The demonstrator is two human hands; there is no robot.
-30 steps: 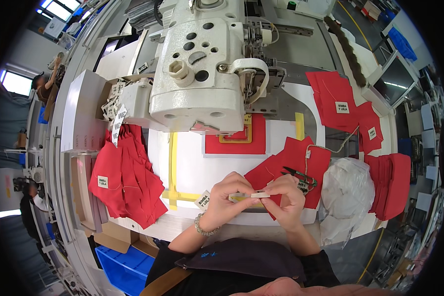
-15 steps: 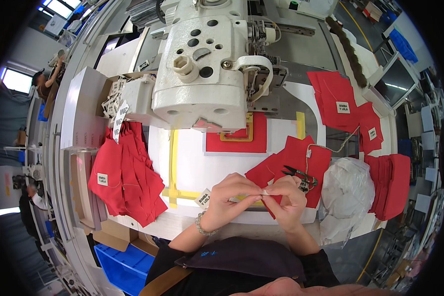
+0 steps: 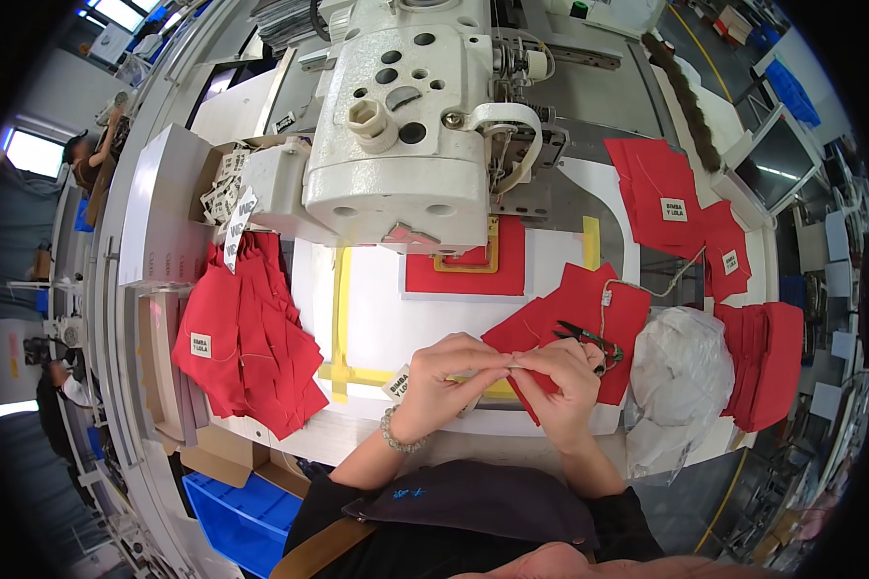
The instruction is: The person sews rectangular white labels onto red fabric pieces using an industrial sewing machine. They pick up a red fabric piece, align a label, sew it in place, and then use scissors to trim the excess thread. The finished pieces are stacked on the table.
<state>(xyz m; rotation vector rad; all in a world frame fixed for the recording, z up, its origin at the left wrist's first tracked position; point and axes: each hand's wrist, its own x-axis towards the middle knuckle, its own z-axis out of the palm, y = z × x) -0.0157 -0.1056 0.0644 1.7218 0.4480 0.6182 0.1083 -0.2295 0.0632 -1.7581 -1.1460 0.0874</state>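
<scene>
My left hand (image 3: 446,386), a beaded bracelet at its wrist, and my right hand (image 3: 562,394) meet fingertip to fingertip, both pinched on a small white label (image 3: 515,367), mostly covered by the fingers. Beside my right hand lie red fabric pieces (image 3: 587,294) with dark snips (image 3: 579,336) on them. Another printed label (image 3: 397,384) lies left of my left hand, by yellow tape (image 3: 339,318) on the white board (image 3: 367,294). Above the hands, a red piece (image 3: 454,280) sits under a yellow frame (image 3: 495,253) at the sewing machine head (image 3: 396,174).
Red piles (image 3: 241,338) are at left, upper right (image 3: 647,193) and far right (image 3: 758,362). A box of labels (image 3: 164,212) stands left, a crumpled plastic bag (image 3: 676,386) right, a blue crate (image 3: 241,502) lower left. A person (image 3: 92,164) works far left.
Both hands have moved slightly up in view, still pinched together. The label, plainly visible between the fingertips a second ago, is now mostly hidden by them.
</scene>
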